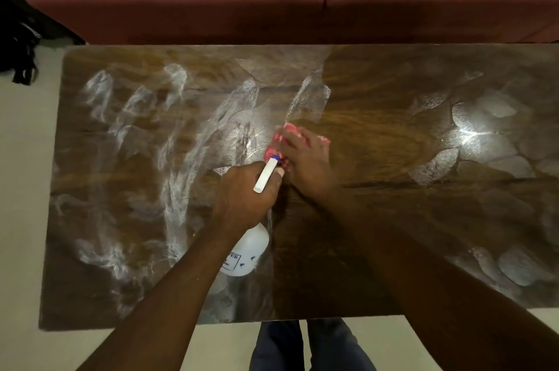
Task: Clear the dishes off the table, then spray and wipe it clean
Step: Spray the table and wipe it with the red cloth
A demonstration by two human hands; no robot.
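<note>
Both forearms (pixel 169 295) reach out over the near edge of the wooden table (pixel 393 234), and the left hand (pixel 245 192) is wrapped tight round the neck of a white spray bottle (pixel 248 252). The bottle's long axis runs away from the person, its labelled body towards the near edge and its blue-tipped nozzle (pixel 267 174) aimed forward and slightly right. Just beyond the nozzle, almost touching it, the right hand (pixel 305 159) lies with its fingers spread, pressing down on a crumpled pink cloth (pixel 279 140) near the middle of the table, with white streaky smears (pixel 178 177) across the left half.
</note>
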